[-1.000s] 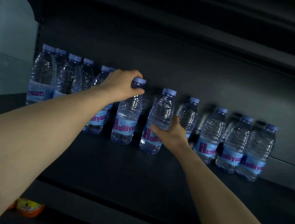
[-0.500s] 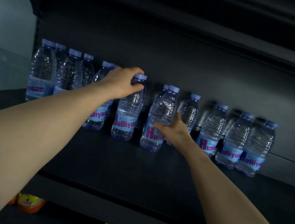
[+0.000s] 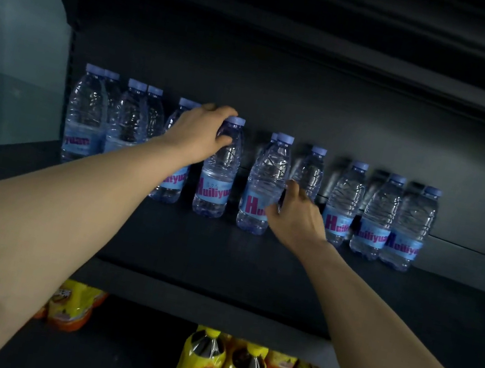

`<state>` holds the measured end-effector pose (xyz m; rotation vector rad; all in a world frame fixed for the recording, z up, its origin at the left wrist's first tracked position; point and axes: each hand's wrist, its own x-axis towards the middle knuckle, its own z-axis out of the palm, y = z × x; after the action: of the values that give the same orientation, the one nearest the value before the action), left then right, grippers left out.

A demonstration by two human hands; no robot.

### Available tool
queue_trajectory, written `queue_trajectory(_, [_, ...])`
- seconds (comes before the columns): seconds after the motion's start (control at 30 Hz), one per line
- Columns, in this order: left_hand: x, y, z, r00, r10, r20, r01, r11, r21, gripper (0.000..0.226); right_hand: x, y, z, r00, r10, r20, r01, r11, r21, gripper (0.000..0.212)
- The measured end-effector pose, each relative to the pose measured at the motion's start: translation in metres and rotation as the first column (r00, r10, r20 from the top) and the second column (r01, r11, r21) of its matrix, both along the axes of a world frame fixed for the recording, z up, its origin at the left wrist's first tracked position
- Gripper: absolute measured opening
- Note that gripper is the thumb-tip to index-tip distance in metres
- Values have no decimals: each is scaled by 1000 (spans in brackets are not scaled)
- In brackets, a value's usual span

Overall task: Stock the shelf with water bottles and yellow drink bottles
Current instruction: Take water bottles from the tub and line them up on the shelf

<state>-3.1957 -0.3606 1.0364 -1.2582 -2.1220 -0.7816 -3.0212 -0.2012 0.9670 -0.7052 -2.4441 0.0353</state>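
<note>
Dark shelf (image 3: 222,255): right hand (image 3: 297,216) has released its water bottle (image 3: 263,187), fingers apart; left hand (image 3: 201,134) still grips another bottle (image 3: 218,173).

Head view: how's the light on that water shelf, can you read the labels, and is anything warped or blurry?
Head view: dim overall, with the shelf's back panel nearly black; front water bottles catch enough light that the pink label lettering reads; rear bottles fade into shadow; wide-angle lens bows the shelf edge and stretches the forearms; left hand and right hand look sharp; yellow drink bottles below are brighter.

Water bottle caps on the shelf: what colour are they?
Light purple-blue, clearest in the head view on the water bottle caps.
</note>
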Motion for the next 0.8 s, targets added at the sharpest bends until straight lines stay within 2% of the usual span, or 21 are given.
queue_trajectory(0.3, [44, -84, -28, 995, -10, -104, 5, 999, -45, 48, 30, -80, -5, 999, -53, -8, 53, 979, 199, 44])
queue_trajectory(0.47, [76, -151, -65, 991, -18, -134, 8, 997, -72, 46, 50, -149, -19, 999, 15, -51, -4, 976, 218, 45])
queue_trajectory(0.63, [110, -216, -123, 990, 22, -142, -36, 994, -100, 43, 75, -221, -63, 996, 74, -52, -57, 962, 266, 47])
queue_trajectory(0.8, [141, -265, -203, 994, 41, -101, -50, 995, -91, 37, 93, -271, -132, 987, 157, -26, -145, 954, 261, 47])
